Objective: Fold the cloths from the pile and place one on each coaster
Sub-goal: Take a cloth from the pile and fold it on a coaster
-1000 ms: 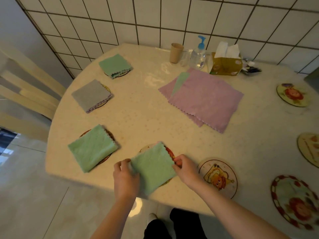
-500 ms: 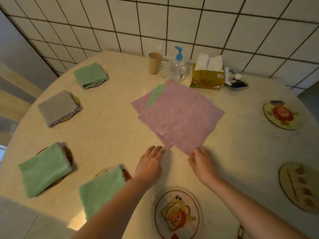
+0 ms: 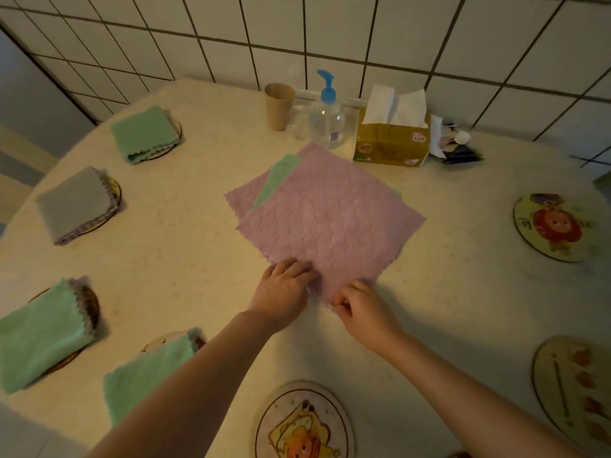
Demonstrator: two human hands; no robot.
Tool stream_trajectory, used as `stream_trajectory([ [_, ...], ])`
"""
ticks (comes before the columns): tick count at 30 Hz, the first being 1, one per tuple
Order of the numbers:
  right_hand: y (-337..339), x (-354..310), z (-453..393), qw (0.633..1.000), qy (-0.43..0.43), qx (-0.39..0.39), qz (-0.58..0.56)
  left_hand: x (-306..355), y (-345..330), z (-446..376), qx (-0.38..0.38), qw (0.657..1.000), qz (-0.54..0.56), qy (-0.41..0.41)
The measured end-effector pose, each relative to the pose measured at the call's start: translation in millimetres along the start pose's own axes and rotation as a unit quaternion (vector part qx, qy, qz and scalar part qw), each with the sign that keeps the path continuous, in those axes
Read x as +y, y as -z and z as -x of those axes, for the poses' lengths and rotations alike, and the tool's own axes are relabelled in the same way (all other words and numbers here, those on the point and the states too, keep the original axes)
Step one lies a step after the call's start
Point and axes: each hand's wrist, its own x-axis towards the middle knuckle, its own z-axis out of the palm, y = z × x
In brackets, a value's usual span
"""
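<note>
We see both hands at the near corner of the top pink cloth [image 3: 330, 223]: the right hand [image 3: 362, 309] pinches it, the left hand [image 3: 284, 289] curls on its edge; the pile spreads beyond our grip on the tabletop [image 3: 463, 285]. Tissue box [image 3: 391, 143] print unreadable.

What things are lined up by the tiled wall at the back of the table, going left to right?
Brown cup → small clear glass → pump bottle with blue top → yellow tissue box → a small dark jumble of bits, too blurry to name.
</note>
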Motion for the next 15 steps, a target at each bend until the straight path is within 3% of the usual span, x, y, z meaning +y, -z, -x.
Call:
stream_trajectory([
  [3, 9, -4, -3, 1.0, -0.02, -0.001, -0.017, -4, 3, -6, 0.017, 0.999, -0.014, -0.025],
  [8, 36, -13, -14, 0.992, 0.026, 0.108, -0.065, -7, 10, -26, -0.019, 1.0, -0.005, 0.0],
  [15, 80, -9, -38, 0.965, -0.003, 0.091, -0.246, -37, 24, -61, 0.063, 0.995, 0.018, 0.08],
])
